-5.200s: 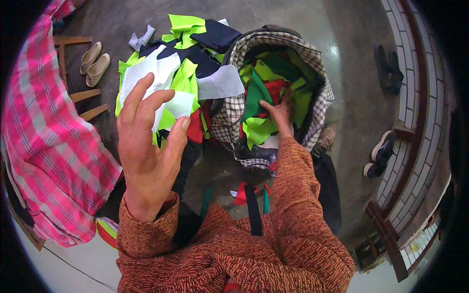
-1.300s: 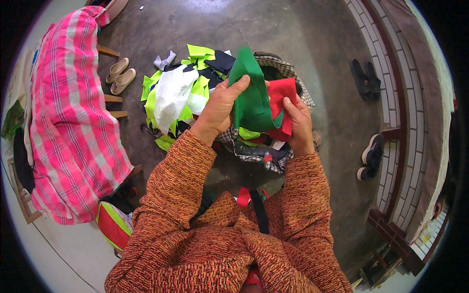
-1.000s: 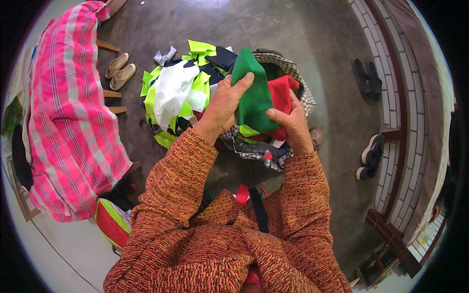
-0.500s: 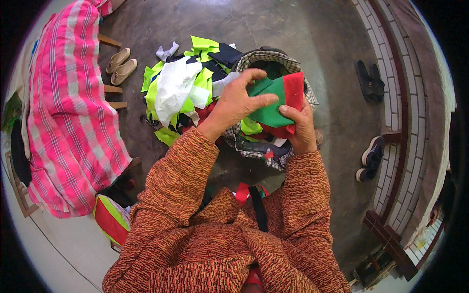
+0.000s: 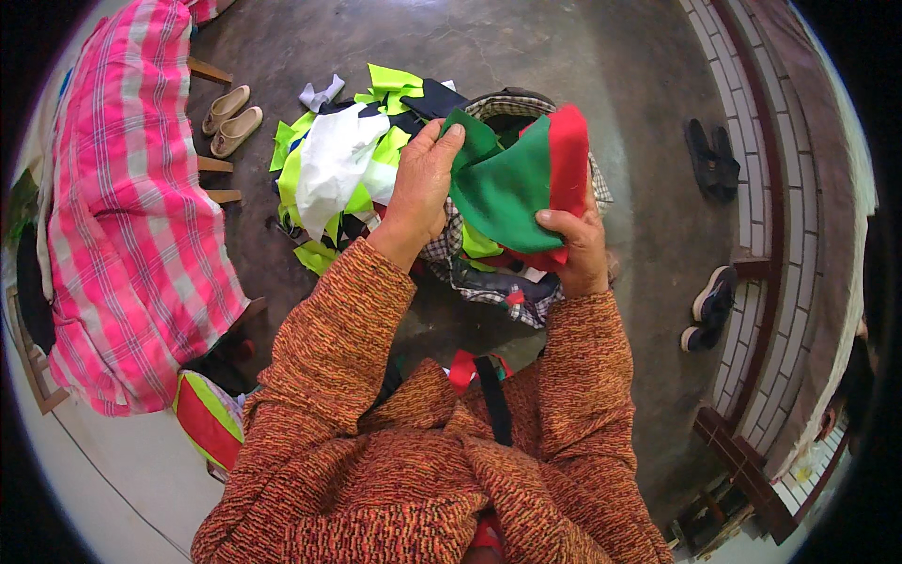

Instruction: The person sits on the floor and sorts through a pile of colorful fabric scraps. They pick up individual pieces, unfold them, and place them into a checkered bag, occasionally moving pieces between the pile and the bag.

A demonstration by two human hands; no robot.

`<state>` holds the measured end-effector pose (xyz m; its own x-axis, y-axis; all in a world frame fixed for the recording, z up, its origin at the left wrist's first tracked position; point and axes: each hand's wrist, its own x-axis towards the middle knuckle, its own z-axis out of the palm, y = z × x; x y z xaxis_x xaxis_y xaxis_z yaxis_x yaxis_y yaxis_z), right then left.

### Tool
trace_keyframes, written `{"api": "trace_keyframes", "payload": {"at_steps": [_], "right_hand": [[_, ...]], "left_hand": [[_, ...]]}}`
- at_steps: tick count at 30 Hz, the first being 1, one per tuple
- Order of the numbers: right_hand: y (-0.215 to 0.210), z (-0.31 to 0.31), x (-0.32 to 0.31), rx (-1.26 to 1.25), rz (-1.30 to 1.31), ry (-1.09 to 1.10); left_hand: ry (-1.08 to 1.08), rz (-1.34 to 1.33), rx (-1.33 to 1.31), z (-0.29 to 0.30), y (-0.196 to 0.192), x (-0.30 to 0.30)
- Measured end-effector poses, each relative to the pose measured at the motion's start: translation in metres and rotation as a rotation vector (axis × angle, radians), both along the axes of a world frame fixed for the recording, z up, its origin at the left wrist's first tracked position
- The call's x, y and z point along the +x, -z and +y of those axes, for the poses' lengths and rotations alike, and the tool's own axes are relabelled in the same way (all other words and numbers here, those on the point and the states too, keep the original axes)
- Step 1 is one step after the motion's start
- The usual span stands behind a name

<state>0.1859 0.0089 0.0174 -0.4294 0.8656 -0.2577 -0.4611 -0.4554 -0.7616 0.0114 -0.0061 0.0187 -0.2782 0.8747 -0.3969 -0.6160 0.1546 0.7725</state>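
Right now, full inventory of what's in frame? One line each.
Green cloth piece: 1, green, held in both hands above the bag.
Red cloth piece: 1, red, behind the green one, same grip.
Checked fabric bag: 1, black-and-white check, on the floor under the hands.
Cloth scrap pile: 1 heap, neon yellow, white, navy, left of the bag.
Pink plaid cloth: 1, far left.
Beige shoes: 2, upper left.
Dark shoes: 2, right.
Left hand: 1.
Right hand: 1.
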Motion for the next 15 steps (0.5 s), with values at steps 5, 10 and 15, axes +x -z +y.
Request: {"api": "trace_keyframes", "payload": {"at_steps": [5,10,15], "right_hand": [[0.028,-0.003,-0.015,0.779,-0.637,-0.105],[0.028,-0.022,-0.021,1.035,-0.925,-0.214],[0.023,-0.026,-0.022,1.079,-0.875,-0.095]], "left_hand": [[0.241,-0.304,0.05,0.0,0.023,0.0],[0.342,-0.046,-0.015,-0.004,0.014,0.003],[0.305,-0.066,0.008,-0.004,0.017,0.002]]}}
